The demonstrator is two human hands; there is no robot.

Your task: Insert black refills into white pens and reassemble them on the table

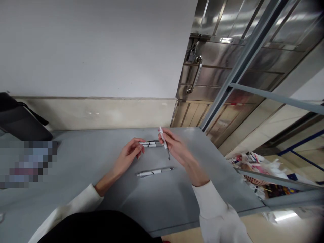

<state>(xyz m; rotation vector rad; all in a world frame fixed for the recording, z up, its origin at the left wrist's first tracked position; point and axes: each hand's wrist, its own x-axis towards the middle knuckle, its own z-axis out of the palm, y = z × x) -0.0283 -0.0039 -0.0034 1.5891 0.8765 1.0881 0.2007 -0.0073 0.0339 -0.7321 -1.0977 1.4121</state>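
My right hand (173, 145) is closed around a white pen (162, 135), which is tilted with its grey tip pointing down toward the table. Curled fingers of my left hand (130, 152) close on the left ends of a few white pens (151, 144) that lie side by side. The right ends of those pens pass behind my right hand, so I cannot tell exactly how many there are. Nearer to me, a single white pen with dark markings (155, 172) lies on the grey table (162, 199), its tip to the right, touched by neither hand.
A black case with a strap (26, 119) stands at the table's far left, beside a blurred-out patch. The wall (101, 114) borders the back edge. A grey metal post (220, 104) rises at the back right corner. Bagged items (263, 165) fill a shelf to the right.
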